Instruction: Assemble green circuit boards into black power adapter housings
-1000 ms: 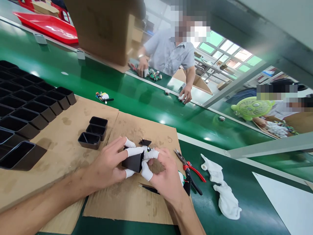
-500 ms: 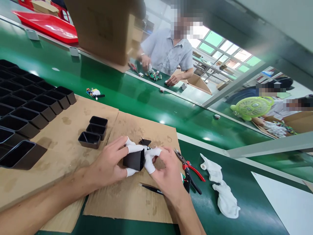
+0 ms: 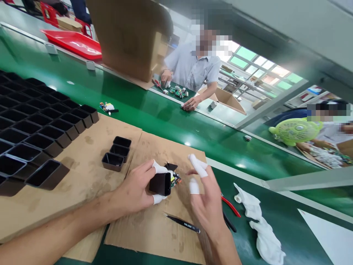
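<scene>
My left hand (image 3: 138,184), with white finger covers, grips a black plastic case (image 3: 159,184) on its side, its open end facing right. Right behind that opening lies a small circuit board (image 3: 175,179) with yellow and orange parts; I cannot tell whether it touches the case. A flat black piece with metal pins (image 3: 171,166) lies behind the case. My right hand (image 3: 205,191) is apart from the case, its covered thumb and fingers spread with nothing between them. Black tweezers (image 3: 182,222) lie on the cardboard (image 3: 138,235) below, and red-and-black pliers (image 3: 231,206) are partly hidden behind my right hand.
Rows of open black cases (image 3: 46,143) fill the left side, with three more cases (image 3: 113,162) nearer. Another board (image 3: 108,108) lies on the green belt (image 3: 154,121). White gloves (image 3: 259,224) lie at right. Across the belt a person (image 3: 193,70) handles small boards.
My right hand has moved away to the right from the case's open end and spread its fingers. The board beside the case and the whole tweezers now show. My left hand still holds the case.
</scene>
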### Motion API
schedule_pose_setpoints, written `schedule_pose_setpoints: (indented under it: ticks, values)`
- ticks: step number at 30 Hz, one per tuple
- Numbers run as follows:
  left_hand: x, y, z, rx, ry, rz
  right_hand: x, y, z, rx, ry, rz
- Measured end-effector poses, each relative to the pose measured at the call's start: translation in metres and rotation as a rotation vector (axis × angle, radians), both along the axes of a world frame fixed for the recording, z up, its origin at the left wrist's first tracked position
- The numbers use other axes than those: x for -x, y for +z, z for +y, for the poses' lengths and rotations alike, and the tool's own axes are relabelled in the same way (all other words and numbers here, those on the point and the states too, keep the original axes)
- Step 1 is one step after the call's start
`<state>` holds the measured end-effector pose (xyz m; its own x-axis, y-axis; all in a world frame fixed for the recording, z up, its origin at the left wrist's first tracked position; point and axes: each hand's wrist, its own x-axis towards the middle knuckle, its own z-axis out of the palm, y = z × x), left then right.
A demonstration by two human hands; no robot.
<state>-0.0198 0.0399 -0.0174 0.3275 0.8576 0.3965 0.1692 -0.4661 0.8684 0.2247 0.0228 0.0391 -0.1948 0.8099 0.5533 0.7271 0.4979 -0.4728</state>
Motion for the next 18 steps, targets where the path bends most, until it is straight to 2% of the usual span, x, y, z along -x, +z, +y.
schedule_pose_setpoints:
  ticks: [3, 6, 8, 11, 12, 15, 18]
  values:
    - [-0.004, 0.005, 0.004, 0.078, -0.023, -0.019, -0.006, 0.008, 0.009, -0.126, 0.020, 0.087]
    - [-0.007, 0.009, 0.009, 0.106, -0.016, -0.012, 0.003, 0.027, 0.029, -0.105, 0.148, 0.060]
    - [-0.010, 0.008, 0.013, 0.120, 0.002, 0.002, 0.023, 0.041, 0.049, -0.054, 0.188, -0.035]
    - [-0.017, 0.001, 0.022, 0.131, -0.017, 0.017, 0.075, 0.052, 0.094, 0.099, 0.182, -0.253]
    - [-0.020, -0.002, 0.026, 0.154, -0.052, 0.007, 0.097, 0.051, 0.114, 0.193, 0.223, -0.373]
    - [-0.026, -0.011, 0.037, 0.240, -0.080, 0.030, 0.170, 0.040, 0.185, 0.239, 0.333, -0.481]
    - [-0.024, -0.007, 0.039, 0.265, -0.157, -0.033, 0.239, 0.022, 0.261, 0.231, 0.451, -0.540]
